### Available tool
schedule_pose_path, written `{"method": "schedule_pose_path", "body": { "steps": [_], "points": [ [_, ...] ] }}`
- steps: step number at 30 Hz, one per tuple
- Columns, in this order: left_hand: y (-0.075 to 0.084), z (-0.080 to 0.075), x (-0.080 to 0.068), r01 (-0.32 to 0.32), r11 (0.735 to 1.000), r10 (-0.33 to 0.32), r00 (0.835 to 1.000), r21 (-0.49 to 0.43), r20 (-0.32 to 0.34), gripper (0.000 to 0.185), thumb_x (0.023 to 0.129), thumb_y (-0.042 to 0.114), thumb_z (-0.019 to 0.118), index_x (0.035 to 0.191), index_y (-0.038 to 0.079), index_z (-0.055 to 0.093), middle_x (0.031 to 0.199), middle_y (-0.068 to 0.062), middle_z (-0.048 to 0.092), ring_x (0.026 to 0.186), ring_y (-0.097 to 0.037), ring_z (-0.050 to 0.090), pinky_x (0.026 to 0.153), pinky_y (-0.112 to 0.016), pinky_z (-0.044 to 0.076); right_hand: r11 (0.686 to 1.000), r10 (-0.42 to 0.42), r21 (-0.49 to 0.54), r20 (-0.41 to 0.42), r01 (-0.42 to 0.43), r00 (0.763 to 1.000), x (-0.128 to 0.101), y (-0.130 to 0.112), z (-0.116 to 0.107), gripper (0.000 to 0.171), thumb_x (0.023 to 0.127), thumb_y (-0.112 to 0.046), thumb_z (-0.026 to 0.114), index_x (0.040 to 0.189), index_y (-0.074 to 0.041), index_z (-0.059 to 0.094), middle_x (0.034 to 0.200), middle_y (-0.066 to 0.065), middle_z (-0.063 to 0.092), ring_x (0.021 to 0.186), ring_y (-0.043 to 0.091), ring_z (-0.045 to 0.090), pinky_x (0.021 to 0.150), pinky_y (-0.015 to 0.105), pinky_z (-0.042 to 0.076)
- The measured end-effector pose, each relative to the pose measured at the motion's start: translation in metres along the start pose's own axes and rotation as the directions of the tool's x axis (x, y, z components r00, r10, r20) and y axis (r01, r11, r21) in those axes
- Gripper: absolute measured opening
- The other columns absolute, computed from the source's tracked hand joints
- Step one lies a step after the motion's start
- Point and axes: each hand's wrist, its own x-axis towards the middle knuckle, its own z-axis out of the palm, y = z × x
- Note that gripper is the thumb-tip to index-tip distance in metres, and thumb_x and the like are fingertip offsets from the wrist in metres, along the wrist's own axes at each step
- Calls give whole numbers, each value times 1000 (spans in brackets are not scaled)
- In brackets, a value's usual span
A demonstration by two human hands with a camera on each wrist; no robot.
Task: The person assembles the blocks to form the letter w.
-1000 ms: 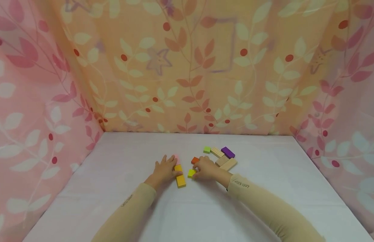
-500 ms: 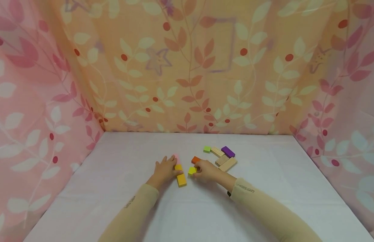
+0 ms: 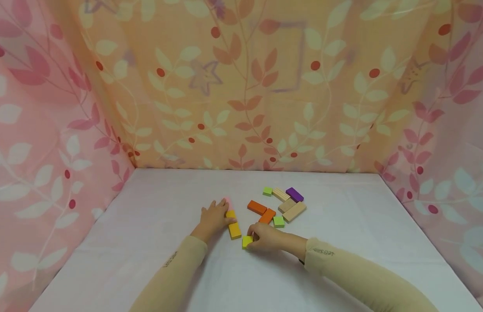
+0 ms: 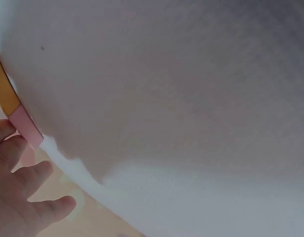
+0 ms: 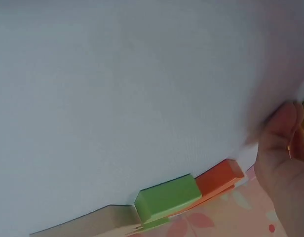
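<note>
Pinching a small yellow block [image 3: 247,242] with my right hand [image 3: 268,237] here, thumb on one side and fingers on the other, clamped on it. It's low over the surface [image 3: 155,195], just right of my row's near end and a bit closer to me; can't tell if it's touching down.

My left hand [image 3: 215,220] is on the row itself, fingers spread apart and fairly straight, lying against the pink block [image 3: 230,203] at the far end, with the thumb over by the middle amber block [image 3: 230,214]. Another amber block [image 3: 235,231] makes up the near end, so the three run in a line away from me.

Off to the right I've got the loose pile: two orange blocks at an angle, one [image 3: 257,207] farther out, one [image 3: 267,216] nearer, then a green block [image 3: 278,222] just beside the nearer one. Behind those there's a second green block [image 3: 267,191], three plain wood blocks [image 3: 294,212] and a purple block [image 3: 294,194]. Leafy cloth [image 3: 187,112] hangs behind it all.
</note>
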Motion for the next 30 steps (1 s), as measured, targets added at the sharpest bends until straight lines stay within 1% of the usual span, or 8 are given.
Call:
{"method": "schedule_pose_path", "body": {
  "steps": [2, 4, 8, 11, 15, 19, 26, 30],
  "points": [
    [0, 0, 0, -3, 1000, 3, 1000, -5, -1, 73, 89, 49, 64, 144, 4, 46, 154, -12, 36, 140, -41, 29, 106, -68, 23, 998, 49, 25, 20, -49, 999, 2, -2, 0, 19, 90, -19, 69, 101, -5, 62, 77, -2, 54, 71, 12, 49, 64, 25, 43],
    [0, 0, -1, -4, 1000, 4, 1000, -6, -2, 73, 90, 49, 64, 144, 4, 46, 153, -13, 36, 139, -42, 30, 105, -67, 24, 996, 78, 39, 35, -79, 996, 4, -4, -1, 15, 93, -20, 67, 99, -7, 61, 77, -2, 55, 71, 13, 49, 63, 26, 43],
    [-1, 0, -1, 8, 1000, -8, 1000, -12, 1, 73, 89, 47, 65, 144, 3, 46, 153, -14, 36, 138, -42, 31, 105, -66, 26, 995, 82, 52, 61, -85, 995, 9, -3, 0, 12, 94, -19, 64, 99, -9, 61, 79, -2, 57, 71, 13, 50, 63, 27, 43],
    [0, -1, -1, 14, 1000, -13, 1000, -21, 8, 73, 89, 46, 66, 144, 2, 46, 153, -14, 36, 139, -41, 31, 105, -66, 26, 990, 111, 77, 65, -116, 992, 11, -1, 0, 12, 94, -19, 65, 100, -9, 61, 81, -1, 57, 73, 14, 50, 65, 28, 44],
    [2, -2, 0, 8, 1000, -7, 1000, -30, 14, 73, 90, 47, 65, 144, 2, 45, 154, -14, 35, 139, -40, 30, 105, -66, 25, 985, 146, 78, 67, -151, 987, 12, 0, -2, 14, 93, -21, 66, 97, -9, 60, 83, 0, 58, 74, 15, 51, 65, 29, 44],
    [2, -3, -1, 5, 999, -4, 1000, -43, 10, 72, 90, 45, 65, 144, 1, 45, 153, -15, 35, 139, -41, 31, 105, -67, 25, 984, 154, 76, 76, -160, 985, 14, -3, -4, 14, 92, -22, 67, 95, -10, 60, 83, 0, 58, 74, 15, 52, 65, 29, 44],
    [3, -4, -2, -1, 998, 2, 1000, -62, 14, 72, 91, 43, 65, 144, 0, 44, 154, -16, 34, 139, -42, 30, 105, -67, 25, 977, 193, 73, 78, -199, 978, 15, -2, -4, 14, 92, -23, 67, 94, -11, 60, 82, 0, 58, 74, 14, 52, 65, 28, 44],
    [3, -3, -2, -2, 998, 3, 1000, -61, 10, 72, 91, 43, 65, 144, -1, 44, 153, -17, 34, 138, -42, 31, 105, -66, 25, 976, 194, 82, 76, -200, 978, 16, -2, -4, 14, 92, -23, 67, 93, -11, 60, 82, -1, 59, 76, 14, 52, 67, 28, 45]
  ]
}}
